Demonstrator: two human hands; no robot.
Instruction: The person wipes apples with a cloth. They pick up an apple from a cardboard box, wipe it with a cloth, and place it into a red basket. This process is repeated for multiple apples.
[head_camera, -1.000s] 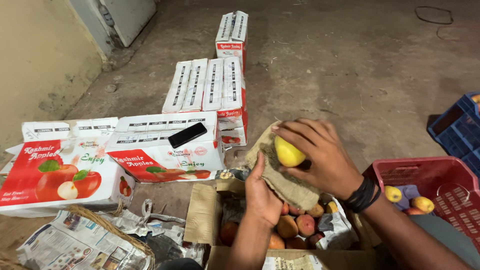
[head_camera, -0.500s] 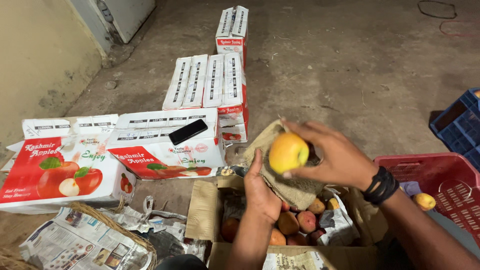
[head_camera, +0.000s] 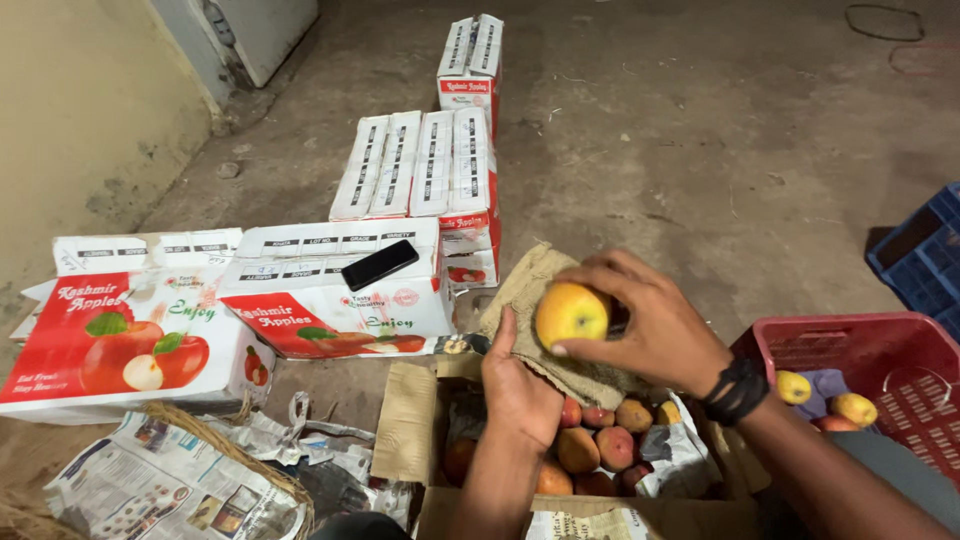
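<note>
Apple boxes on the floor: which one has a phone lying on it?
The closed box just left of the left hand: a black phone lies on its top. The box further left and the stacks behind carry nothing.

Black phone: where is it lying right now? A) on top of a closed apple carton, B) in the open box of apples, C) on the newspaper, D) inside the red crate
A: the black phone lies flat on the white top of a closed apple carton, left of both hands.
</note>
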